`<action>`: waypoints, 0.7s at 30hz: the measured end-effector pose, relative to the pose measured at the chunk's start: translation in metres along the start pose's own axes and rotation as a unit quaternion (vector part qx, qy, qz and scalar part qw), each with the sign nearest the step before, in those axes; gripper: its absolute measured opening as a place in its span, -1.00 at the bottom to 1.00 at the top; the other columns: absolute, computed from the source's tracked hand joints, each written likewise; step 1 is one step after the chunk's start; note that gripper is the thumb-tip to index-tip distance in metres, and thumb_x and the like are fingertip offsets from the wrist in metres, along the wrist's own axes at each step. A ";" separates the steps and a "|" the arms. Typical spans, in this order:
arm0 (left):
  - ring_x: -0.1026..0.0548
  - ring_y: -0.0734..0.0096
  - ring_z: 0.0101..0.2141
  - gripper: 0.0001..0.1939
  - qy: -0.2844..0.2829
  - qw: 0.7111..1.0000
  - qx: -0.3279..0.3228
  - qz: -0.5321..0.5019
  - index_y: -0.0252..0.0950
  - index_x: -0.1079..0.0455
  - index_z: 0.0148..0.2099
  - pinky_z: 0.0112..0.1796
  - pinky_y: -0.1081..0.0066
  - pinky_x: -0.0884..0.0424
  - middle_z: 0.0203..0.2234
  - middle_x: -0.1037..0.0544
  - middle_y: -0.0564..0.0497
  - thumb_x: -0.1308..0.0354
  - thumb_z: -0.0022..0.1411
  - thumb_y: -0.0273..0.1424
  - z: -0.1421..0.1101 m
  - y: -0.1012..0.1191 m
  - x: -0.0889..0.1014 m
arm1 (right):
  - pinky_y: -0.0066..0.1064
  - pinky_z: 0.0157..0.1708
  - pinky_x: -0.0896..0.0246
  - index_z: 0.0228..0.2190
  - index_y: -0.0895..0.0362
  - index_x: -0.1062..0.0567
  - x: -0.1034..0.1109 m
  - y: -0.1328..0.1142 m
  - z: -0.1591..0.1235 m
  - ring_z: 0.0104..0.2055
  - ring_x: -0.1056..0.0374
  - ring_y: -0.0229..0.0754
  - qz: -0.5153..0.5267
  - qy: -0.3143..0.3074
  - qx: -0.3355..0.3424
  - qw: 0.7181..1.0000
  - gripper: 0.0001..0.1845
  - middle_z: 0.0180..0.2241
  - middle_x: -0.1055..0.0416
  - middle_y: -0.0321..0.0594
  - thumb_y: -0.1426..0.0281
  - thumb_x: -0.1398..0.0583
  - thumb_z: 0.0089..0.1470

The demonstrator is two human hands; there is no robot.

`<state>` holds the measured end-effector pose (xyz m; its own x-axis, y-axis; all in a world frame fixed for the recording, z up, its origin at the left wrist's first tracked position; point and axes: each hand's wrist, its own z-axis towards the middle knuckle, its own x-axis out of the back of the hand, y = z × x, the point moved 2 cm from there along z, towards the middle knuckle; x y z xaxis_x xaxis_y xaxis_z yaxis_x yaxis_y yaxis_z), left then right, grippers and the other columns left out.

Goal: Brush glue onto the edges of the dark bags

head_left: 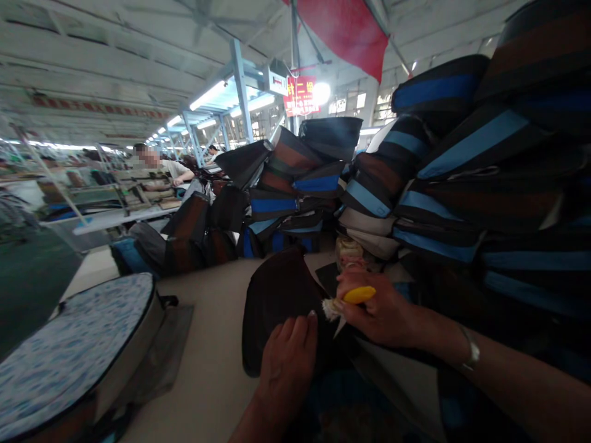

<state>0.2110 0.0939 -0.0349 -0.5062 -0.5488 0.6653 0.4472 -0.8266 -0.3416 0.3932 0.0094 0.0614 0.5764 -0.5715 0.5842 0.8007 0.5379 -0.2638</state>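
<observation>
My right hand (376,311) is closed around a small tool with a yellow handle (359,295) and a pale, frayed tip that touches a dark brown bag panel (279,295) lying on the table. My left hand (287,360) rests flat on the near edge of that panel, fingers together and stretched out. A metal bracelet sits on my right wrist.
A tall heap of striped blue, brown and black bags (462,172) fills the right and back of the beige table (207,344). A blue-patterned bag (78,344) lies at the front left. A seated person (157,169) works at another table far left.
</observation>
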 end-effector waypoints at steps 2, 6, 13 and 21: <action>-0.39 0.29 -0.42 -0.69 -0.002 1.000 0.002 0.001 -0.44 -0.37 0.07 -0.43 0.27 -0.34 -0.39 -0.40 -0.02 0.00 0.31 -0.62 0.000 0.001 -0.001 | -0.19 -0.17 -0.32 -0.38 0.10 -0.36 0.001 0.004 -0.001 -0.38 -0.35 -0.17 -0.041 -0.002 0.021 0.999 -0.90 -0.47 -0.39 -0.28 0.51 -0.16 0.16; -0.37 0.31 -0.42 -0.67 -0.010 1.000 -0.001 -0.001 -0.44 -0.35 0.08 -0.43 0.28 -0.34 -0.39 -0.39 0.00 -0.01 0.29 -0.63 -0.002 0.003 0.000 | -0.22 -0.16 -0.30 -0.35 0.09 -0.39 0.003 0.008 -0.001 -0.32 -0.39 -0.15 -0.033 0.018 -0.017 0.999 -0.93 -0.41 -0.45 -0.25 0.46 -0.15 0.20; -0.38 0.31 -0.41 -0.62 -0.019 1.000 -0.017 -0.010 -0.43 -0.34 0.08 -0.43 0.28 -0.36 -0.35 -0.40 0.00 0.00 0.22 -0.68 -0.008 0.013 0.003 | -0.19 -0.10 -0.26 -0.42 0.10 -0.39 -0.011 0.019 0.000 -0.36 -0.38 -0.15 -0.066 -0.021 -0.049 0.996 -0.88 -0.49 -0.40 -0.27 0.40 -0.14 0.18; -0.42 0.30 -0.37 -0.59 -0.038 0.998 -0.038 -0.019 -0.47 -0.34 0.10 -0.40 0.27 -0.41 -0.33 -0.43 -0.02 -0.03 0.19 -0.69 -0.013 0.018 0.008 | -0.30 -0.29 -0.24 -0.49 0.11 -0.38 -0.014 0.028 -0.003 -0.42 -0.34 -0.17 -0.056 -0.012 -0.055 0.997 -0.84 -0.52 -0.38 -0.27 0.44 -0.16 0.14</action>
<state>0.2056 0.0730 -0.0439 -0.4626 -0.5081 0.7266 0.3695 -0.8554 -0.3630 0.4081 0.0307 0.0436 0.4787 -0.6086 0.6329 0.8740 0.3989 -0.2775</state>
